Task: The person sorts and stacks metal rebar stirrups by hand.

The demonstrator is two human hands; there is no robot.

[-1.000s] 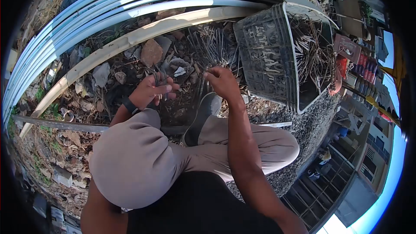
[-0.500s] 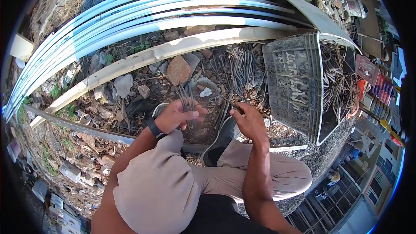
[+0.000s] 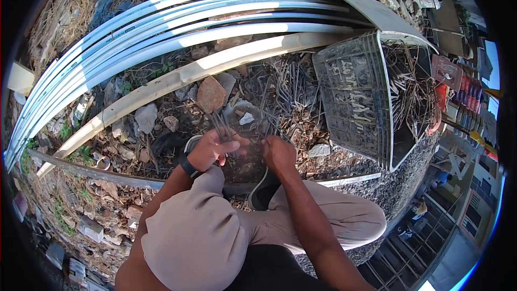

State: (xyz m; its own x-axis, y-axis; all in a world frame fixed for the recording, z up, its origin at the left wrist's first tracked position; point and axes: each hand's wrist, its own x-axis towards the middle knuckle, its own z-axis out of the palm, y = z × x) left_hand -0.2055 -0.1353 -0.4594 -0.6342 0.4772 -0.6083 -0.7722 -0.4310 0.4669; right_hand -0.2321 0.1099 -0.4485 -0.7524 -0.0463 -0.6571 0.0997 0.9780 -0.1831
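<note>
My left hand [image 3: 211, 148], with a dark band at the wrist, is closed around several thin grey metal rods [image 3: 219, 122] whose ends stick up past the fingers. Close by on the right, my right hand [image 3: 280, 154] is a fist, thumb side toward the left hand. A thin dark metal rod seems to be in its grip, mostly hidden by the fingers. Beyond both hands, bent metal rods [image 3: 293, 83] lie heaped on the soil. A reddish stone [image 3: 211, 95] rests just past the left hand's rods.
A grimy plastic crate [image 3: 353, 102] lies tipped on its side at the right, filled with rusty wire pieces [image 3: 412, 89]. Long white-blue pipes [image 3: 215, 13] and a pale wooden pole [image 3: 156, 89] curve across the far side. A narrow board [image 3: 107, 172] runs near my feet.
My right hand has moved left, closer to my left hand, and turned so its back shows. The left hand stays in place with its rods. The view has shifted slightly.
</note>
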